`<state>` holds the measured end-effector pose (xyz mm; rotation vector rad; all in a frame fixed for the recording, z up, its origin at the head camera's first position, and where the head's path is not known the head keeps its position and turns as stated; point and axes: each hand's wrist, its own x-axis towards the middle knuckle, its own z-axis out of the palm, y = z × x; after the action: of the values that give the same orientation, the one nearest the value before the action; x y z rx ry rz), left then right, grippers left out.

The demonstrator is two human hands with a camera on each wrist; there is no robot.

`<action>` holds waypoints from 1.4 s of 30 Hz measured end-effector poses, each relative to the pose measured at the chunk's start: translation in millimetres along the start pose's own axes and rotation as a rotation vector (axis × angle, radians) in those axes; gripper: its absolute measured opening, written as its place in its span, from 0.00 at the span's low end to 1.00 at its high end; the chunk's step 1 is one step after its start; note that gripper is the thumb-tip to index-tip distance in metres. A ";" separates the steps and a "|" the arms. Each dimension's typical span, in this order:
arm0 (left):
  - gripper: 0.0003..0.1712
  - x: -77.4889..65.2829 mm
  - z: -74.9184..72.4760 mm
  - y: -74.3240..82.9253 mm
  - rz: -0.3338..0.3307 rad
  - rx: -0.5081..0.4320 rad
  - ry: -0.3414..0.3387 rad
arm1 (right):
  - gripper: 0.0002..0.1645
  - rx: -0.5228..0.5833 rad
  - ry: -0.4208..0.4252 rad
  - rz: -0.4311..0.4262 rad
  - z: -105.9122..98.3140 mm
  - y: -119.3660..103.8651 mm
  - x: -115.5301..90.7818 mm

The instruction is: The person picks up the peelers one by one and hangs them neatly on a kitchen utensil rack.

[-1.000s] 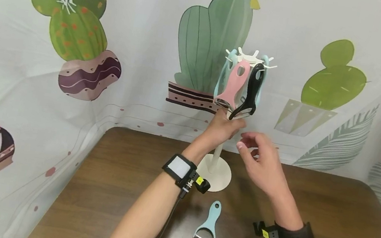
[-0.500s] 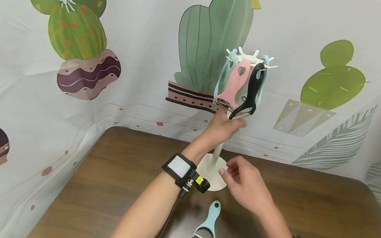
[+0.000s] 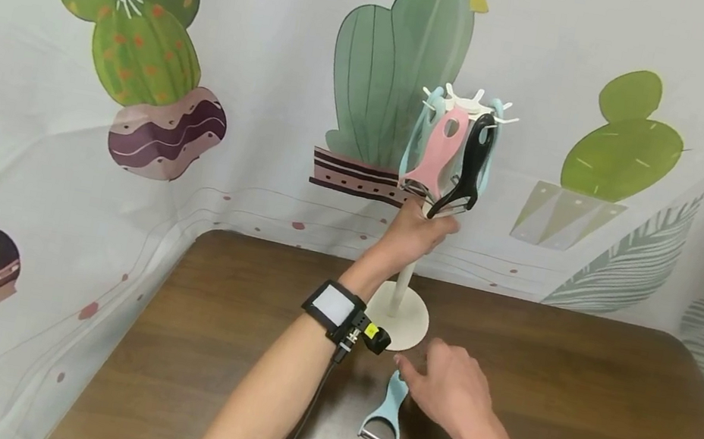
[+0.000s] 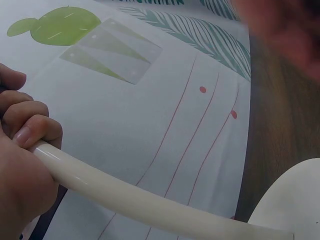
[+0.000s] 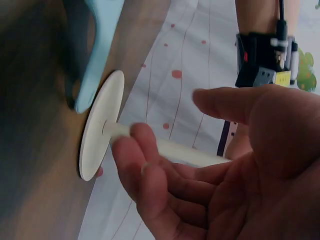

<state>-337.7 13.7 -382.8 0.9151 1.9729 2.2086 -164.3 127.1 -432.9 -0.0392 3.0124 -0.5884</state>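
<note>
My left hand grips the pole of a cream-coloured stand, just under its ring of hooks. From those hooks hang a pink peeler, a black peeler and light blue peelers, partly hidden behind them. A light blue peeler lies on the table in front of the stand, blade end toward me. Over its handle end is my right hand, overlapping the tip. In the right wrist view, thumb and loosely bent fingers are apart, nothing between them, and the peeler handle is beyond them.
The stand's round base rests near the back of the brown wooden table. Behind it hangs a white cloth printed with cacti. A cable runs along my left forearm from the wrist camera.
My right hand has come down and toward me, from beside the pole to the handle end of the loose peeler. My left hand keeps its grip on the pole.
</note>
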 end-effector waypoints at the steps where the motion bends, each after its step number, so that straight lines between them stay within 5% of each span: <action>1: 0.15 0.1 -0.1 -0.1 -0.002 0.000 0.000 | 0.29 -0.023 -0.019 0.012 2.0 -1.1 -2.0; 10: 0.17 0.8 0.1 -0.7 0.003 0.014 -0.002 | 0.38 -0.100 -0.078 0.067 18.6 -9.5 -8.8; 42: 0.12 -0.1 2.1 -0.1 0.018 0.011 0.008 | 0.35 -0.139 -0.128 0.070 46.1 -12.8 -9.8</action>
<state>-336.8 15.5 -382.9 0.9311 1.9902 2.2165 -151.0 98.4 -470.0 0.0209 2.9111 -0.3557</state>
